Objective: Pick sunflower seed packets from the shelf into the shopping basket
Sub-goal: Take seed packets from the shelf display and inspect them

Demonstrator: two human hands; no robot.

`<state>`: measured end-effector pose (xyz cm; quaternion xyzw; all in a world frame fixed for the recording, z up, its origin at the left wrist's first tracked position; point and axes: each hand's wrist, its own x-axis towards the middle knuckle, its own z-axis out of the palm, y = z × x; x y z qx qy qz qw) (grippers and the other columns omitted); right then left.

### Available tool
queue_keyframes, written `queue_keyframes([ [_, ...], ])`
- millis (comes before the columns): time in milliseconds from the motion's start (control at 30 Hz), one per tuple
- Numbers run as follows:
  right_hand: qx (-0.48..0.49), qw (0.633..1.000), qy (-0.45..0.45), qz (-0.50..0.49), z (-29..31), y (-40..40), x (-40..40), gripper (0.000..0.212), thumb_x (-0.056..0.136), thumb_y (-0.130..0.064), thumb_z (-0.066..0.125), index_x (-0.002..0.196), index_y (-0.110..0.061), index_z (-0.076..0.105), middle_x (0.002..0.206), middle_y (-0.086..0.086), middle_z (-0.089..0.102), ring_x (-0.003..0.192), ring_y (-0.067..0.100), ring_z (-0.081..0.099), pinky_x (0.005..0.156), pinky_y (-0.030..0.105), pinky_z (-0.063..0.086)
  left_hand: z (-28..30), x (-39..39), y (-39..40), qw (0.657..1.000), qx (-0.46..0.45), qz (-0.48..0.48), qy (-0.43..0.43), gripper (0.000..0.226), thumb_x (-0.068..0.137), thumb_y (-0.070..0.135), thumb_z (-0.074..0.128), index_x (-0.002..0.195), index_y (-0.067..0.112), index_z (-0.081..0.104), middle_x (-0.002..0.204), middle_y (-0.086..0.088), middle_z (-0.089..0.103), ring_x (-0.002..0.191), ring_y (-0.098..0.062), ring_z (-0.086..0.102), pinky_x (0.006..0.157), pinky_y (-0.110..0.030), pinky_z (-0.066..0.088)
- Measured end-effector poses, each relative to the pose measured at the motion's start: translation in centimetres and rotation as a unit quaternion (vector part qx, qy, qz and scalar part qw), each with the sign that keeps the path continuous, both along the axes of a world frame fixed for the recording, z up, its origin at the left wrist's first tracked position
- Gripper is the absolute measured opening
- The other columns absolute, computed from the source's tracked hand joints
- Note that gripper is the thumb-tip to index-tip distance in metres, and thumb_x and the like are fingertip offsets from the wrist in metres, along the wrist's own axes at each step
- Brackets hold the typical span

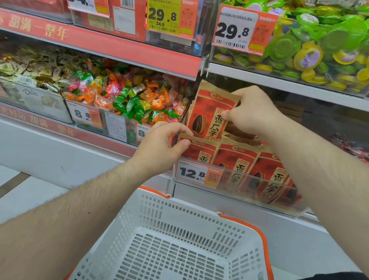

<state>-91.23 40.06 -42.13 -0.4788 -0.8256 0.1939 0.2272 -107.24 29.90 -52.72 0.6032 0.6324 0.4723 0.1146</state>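
Packet (211,111) pinched in right hand (252,110) grip.

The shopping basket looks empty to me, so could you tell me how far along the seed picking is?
Nothing is done yet: the shopping basket holds no packets. In hand: the right hand grips a raised sunflower seed packet lifted above the row, and the left hand pinches the top of the front-left packet in the clear bin. Left: dropping both into the basket, then the remaining packets.

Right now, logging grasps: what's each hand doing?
Left hand: pinches the front-row packet by its top.
Right hand: grips the raised packet.
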Motion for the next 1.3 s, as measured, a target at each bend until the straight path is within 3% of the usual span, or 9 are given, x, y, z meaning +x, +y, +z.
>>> queue_keyframes([
  [200,0.059,0.995,-0.084,0.012,-1.4,1.2,-2.0,0.027,0.083,-0.013,0.07,0.109,-0.021,0.073,0.108,-0.001,0.067,0.091,0.015,0.058,0.062,0.021,0.042,-0.1,0.0,0.1,1.0,0.005,0.002,0.001,0.026,0.093,0.016,0.066,0.093,0.041,0.06,0.096,0.021,0.059,0.105,-0.008,0.045,0.087,-0.026,0.034],
  [267,0.084,0.993,-0.087,0.014,-1.1,1.4,-2.6,0.015,0.082,-0.013,0.071,0.084,-0.028,0.071,0.099,-0.004,0.066,0.09,0.015,0.06,0.065,0.025,0.045,-0.2,0.1,0.1,1.0,0.011,0.005,0.003,0.025,0.093,0.016,0.066,0.095,0.04,0.06,0.097,0.021,0.06,0.105,-0.01,0.05,0.088,-0.029,0.04],
  [367,0.114,0.985,-0.13,0.002,-1.3,1.9,-3.3,0.027,0.083,-0.015,0.073,0.064,-0.029,0.059,0.089,-0.003,0.066,0.086,0.018,0.062,0.068,0.03,0.051,-0.6,0.0,0.1,0.999,0.044,0.01,-0.001,0.026,0.09,0.013,0.069,0.098,0.036,0.061,0.098,0.025,0.06,0.103,-0.007,0.055,0.092,-0.029,0.045],
  [633,0.076,0.983,-0.164,-0.032,-2.4,2.5,-3.9,0.005,0.083,-0.017,0.075,0.082,-0.021,0.072,0.088,0.0,0.069,0.081,0.021,0.066,0.076,0.04,0.06,-1.3,-0.2,0.1,0.994,0.11,0.013,-0.002,0.033,0.086,0.007,0.072,0.101,0.032,0.058,0.105,0.019,0.051,0.101,-0.004,0.054,0.082,-0.029,0.054],
  [800,0.073,0.996,-0.044,0.029,-1.3,0.7,-2.9,0.005,0.078,-0.028,0.066,0.074,-0.025,0.066,0.083,-0.006,0.066,0.086,0.021,0.062,0.088,0.045,0.053,-1.0,-0.3,0.0,0.994,0.106,0.013,-0.013,0.03,0.087,0.006,0.071,0.095,0.033,0.058,0.098,0.02,0.053,0.096,0.001,0.053,0.083,-0.029,0.054],
  [900,0.007,0.981,-0.165,0.101,-0.7,-0.7,-2.7,0.015,0.081,-0.038,0.064,0.076,-0.026,0.072,0.087,-0.008,0.067,0.093,0.019,0.057,0.102,0.046,0.033,-1.0,-0.3,0.0,0.995,0.098,0.019,-0.016,0.027,0.087,0.008,0.07,0.095,0.031,0.059,0.097,0.017,0.056,0.095,-0.001,0.054,0.084,-0.031,0.054],
  [967,-0.01,0.974,-0.212,0.083,-0.9,-0.4,-3.0,0.019,0.08,-0.037,0.062,0.083,-0.025,0.076,0.094,-0.006,0.07,0.096,0.019,0.058,0.104,0.046,0.035,-0.9,-0.2,0.0,0.995,0.096,0.021,-0.02,0.027,0.087,0.008,0.07,0.095,0.031,0.059,0.097,0.016,0.057,0.094,-0.002,0.056,0.085,-0.034,0.054],
  [1133,-0.019,0.978,-0.199,0.054,-0.9,0.3,-3.4,0.023,0.09,-0.024,0.06,0.099,-0.012,0.077,0.106,0.006,0.073,0.098,0.023,0.066,0.091,0.044,0.055,-0.8,-0.2,-0.2,0.996,0.082,0.016,-0.021,0.025,0.087,0.009,0.069,0.095,0.03,0.059,0.098,0.016,0.057,0.093,-0.004,0.056,0.085,-0.036,0.055],
  [1300,0.057,0.977,-0.195,0.06,-1.4,0.1,-3.3,0.021,0.1,-0.028,0.051,0.107,-0.022,0.071,0.099,-0.006,0.063,0.105,0.022,0.059,0.103,0.046,0.044,-0.8,-0.3,-0.5,0.997,0.077,0.007,-0.029,0.029,0.087,0.006,0.069,0.097,0.031,0.059,0.099,0.017,0.057,0.094,-0.005,0.057,0.083,-0.035,0.055],
])
